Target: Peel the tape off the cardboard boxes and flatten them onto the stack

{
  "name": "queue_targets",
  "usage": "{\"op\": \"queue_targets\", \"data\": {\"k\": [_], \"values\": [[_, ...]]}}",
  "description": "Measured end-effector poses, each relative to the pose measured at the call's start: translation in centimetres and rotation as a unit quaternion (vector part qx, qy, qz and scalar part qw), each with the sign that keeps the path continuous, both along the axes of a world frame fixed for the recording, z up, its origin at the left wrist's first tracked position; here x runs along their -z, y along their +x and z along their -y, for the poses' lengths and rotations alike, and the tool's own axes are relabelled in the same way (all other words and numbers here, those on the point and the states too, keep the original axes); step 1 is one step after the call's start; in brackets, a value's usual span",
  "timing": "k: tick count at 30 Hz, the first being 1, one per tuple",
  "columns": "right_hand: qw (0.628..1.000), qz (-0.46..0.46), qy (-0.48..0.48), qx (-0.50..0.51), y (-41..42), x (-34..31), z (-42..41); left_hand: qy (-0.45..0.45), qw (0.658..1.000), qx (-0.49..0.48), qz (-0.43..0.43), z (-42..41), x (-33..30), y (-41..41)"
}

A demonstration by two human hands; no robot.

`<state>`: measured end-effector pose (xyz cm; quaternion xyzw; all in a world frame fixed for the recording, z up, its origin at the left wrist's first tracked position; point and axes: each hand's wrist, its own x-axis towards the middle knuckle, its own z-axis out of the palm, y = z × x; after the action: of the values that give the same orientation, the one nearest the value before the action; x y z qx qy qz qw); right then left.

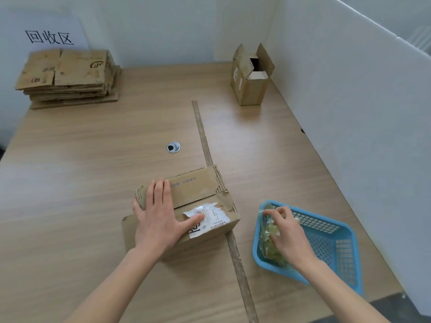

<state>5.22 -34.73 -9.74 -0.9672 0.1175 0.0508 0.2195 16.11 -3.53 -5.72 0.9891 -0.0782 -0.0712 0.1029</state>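
Observation:
A closed cardboard box (198,190) with a torn white label lies on the table in front of me. My left hand (161,215) rests flat on its top, fingers straight, thumb on the label. My right hand (285,231) reaches into a blue basket (335,243) to the right, its curled fingers on a wad of crumpled clear tape (268,241). A stack of flattened cardboard (70,75) sits at the far left corner. A second box (250,78) with open flaps stands upright at the far right.
A wooden table (93,171) with a cable grommet (173,147) in the middle and a seam strip (203,136) running front to back. White partition walls (349,113) close off the back and right side. A paper sign (49,36) hangs behind the stack.

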Motion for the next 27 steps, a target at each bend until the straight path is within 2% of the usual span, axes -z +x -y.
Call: {"op": "queue_targets", "data": {"k": [8,11,15,18,22,27], "values": [[0.997,-0.032,-0.041,-0.054,1.8,-0.1,1.0,-0.003,1.0,-0.001,0.007,-0.1,0.1,0.1],[0.997,-0.037,0.021,-0.062,1.8,-0.4,1.6,-0.005,1.0,-0.003,0.003,-0.1,0.1,0.0],[0.999,0.034,0.018,-0.019,1.3,0.0,2.5,-0.005,1.0,-0.003,0.002,-0.1,0.0,0.1],[0.999,0.039,-0.02,0.019,0.9,0.5,2.4,0.001,1.0,-0.004,-0.002,-0.1,0.1,0.1],[0.997,0.025,-0.066,0.015,1.7,0.1,2.3,0.0,1.0,-0.007,-0.007,0.0,0.1,0.2],[0.999,-0.035,0.007,0.024,2.6,-0.9,3.6,-0.001,1.0,-0.006,-0.006,0.0,0.0,0.1]]}}
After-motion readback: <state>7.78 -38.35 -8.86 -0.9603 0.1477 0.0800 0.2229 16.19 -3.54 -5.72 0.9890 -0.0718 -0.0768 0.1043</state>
